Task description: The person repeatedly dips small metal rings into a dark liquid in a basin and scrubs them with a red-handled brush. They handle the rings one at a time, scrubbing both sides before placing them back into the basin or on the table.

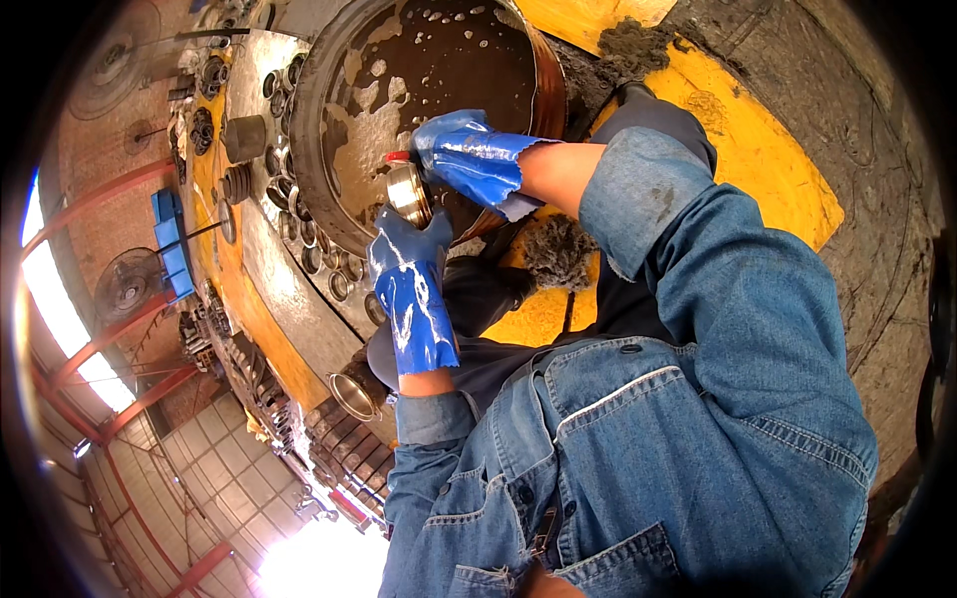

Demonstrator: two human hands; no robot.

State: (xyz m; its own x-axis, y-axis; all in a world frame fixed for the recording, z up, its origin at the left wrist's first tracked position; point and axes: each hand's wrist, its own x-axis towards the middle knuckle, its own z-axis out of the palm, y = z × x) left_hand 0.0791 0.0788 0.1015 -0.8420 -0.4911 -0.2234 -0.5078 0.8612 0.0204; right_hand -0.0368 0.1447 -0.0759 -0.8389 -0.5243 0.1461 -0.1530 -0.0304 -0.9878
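Observation:
My left hand (407, 246), in a blue rubber glove, grips a shiny metal ring (407, 192) at the near rim of a large round drum (322, 130). My right hand (457, 143), gloved the same way, is closed right beside the ring, over the brown liquid (449, 75) with pale foam in the drum. A small red piece (399, 156) shows between the right fingertips and the ring's upper edge. Whether it belongs to something in the right hand cannot be made out, as the glove hides its fingers' inner side.
Several metal rings (289, 194) lie on the worktable left of the drum, with a dark cylinder (244, 138) among them. Another ring (354, 396) sits lower, near my left forearm. A yellow board (748, 140) and a shaggy grey clump (560, 251) lie right of the drum.

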